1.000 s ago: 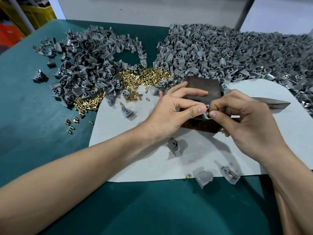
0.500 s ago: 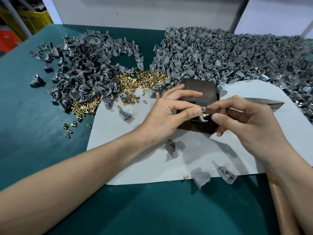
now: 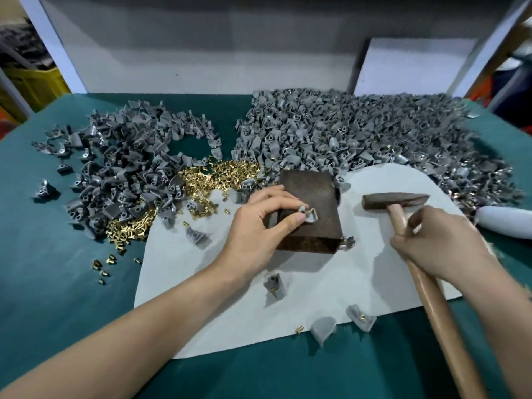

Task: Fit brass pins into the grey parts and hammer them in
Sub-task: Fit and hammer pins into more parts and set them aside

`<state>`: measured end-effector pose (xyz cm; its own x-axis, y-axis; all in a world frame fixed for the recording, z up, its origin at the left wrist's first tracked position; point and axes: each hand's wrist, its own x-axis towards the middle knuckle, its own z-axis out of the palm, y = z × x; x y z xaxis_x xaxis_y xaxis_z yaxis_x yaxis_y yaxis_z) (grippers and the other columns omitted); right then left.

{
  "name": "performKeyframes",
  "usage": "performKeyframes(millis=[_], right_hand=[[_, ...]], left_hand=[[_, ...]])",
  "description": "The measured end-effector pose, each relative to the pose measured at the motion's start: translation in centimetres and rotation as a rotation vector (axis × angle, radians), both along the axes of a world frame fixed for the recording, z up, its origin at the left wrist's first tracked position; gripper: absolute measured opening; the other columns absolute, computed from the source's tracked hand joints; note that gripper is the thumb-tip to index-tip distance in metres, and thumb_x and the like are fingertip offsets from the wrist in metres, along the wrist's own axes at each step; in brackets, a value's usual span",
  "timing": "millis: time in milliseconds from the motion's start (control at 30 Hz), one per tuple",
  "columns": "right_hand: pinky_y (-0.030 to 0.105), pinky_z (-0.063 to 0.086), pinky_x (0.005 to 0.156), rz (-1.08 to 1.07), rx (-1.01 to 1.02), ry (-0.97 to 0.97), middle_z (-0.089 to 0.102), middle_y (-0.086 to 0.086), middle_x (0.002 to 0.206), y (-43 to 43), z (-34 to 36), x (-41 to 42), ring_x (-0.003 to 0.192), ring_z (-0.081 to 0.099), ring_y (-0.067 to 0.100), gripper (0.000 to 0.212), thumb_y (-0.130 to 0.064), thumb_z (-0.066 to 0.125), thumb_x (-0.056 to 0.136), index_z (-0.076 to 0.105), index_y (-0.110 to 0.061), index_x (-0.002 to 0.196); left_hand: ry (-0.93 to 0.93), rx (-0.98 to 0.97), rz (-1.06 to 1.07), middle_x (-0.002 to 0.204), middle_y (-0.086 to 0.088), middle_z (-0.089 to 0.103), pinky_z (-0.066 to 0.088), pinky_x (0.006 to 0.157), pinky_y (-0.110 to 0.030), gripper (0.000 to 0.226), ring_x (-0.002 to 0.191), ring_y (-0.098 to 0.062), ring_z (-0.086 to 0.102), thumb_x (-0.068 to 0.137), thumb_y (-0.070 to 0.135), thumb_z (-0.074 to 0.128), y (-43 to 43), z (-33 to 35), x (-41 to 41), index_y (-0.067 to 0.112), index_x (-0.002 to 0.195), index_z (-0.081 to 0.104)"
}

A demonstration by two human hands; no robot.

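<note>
No legible text or labels anywhere.

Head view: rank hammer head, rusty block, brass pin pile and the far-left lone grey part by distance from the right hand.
1. Hammer head, just above the right hand.
2. Rusty block, left of it, at centre.
3. Brass pin pile, beyond the block, upper left.
4. Lone grey part, far left on the green mat.

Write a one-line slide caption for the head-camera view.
Left hand pinches a grey part on a rusty brown metal block; right hand grips a wooden-handled hammer.
</note>
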<state>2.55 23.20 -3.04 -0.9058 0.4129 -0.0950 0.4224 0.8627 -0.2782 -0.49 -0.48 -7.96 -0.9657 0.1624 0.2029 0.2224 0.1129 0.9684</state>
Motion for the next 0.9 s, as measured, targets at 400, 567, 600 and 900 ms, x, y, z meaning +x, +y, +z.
performKeyframes(millis=[400, 567, 600, 900], right_hand=[[0.019, 0.031, 0.033, 0.250, -1.039, 0.161, 0.047, 0.005, 0.056, -2.6, 5.7, 4.3, 0.035, 0.039, 0.016, 0.010, -0.004, 0.052, 0.093, 0.059, -0.010, 0.096], [0.023, 0.034, 0.031, 0.506, -0.559, 0.289, 0.049, 0.009, 0.059, -5.3, 6.6, 4.5, 0.030, 0.037, 0.020, 0.023, -0.014, 0.050, 0.094, 0.047, -0.034, 0.106], [0.023, 0.035, 0.031, 0.515, -0.531, 0.300, 0.046, 0.010, 0.057, -5.7, 6.9, 4.4, 0.029, 0.037, 0.020, 0.021, -0.019, 0.048, 0.095, 0.049, -0.035, 0.108], [0.024, 0.037, 0.029, 0.472, -0.529, 0.172, 0.039, 0.003, 0.053, -7.6, 6.9, 3.8, 0.029, 0.033, 0.019, 0.018, -0.025, 0.043, 0.099, 0.058, -0.021, 0.108]], left_hand=[[-0.011, -0.017, 0.042, 0.104, 0.021, 0.064, 0.028, 0.103, -0.021, 0.017, 0.119, 0.013, 0.043, 0.079, 0.009, 0.074, 0.1, 0.3, -0.1, 0.025, 0.074, 0.069], [0.030, -0.064, 0.035, 0.110, 0.014, 0.062, 0.027, 0.102, -0.010, 0.018, 0.122, 0.007, 0.044, 0.081, 0.006, 0.072, 0.0, 0.5, -0.2, 0.023, 0.077, 0.069], [0.039, -0.072, 0.033, 0.110, 0.011, 0.062, 0.029, 0.097, -0.004, 0.019, 0.118, 0.009, 0.045, 0.080, 0.005, 0.072, 0.0, 0.5, -0.2, 0.023, 0.076, 0.069], [0.026, -0.036, 0.035, 0.110, 0.010, 0.062, 0.030, 0.083, 0.006, 0.020, 0.103, 0.017, 0.049, 0.078, 0.003, 0.074, 0.0, 0.4, -0.4, 0.020, 0.075, 0.065]])
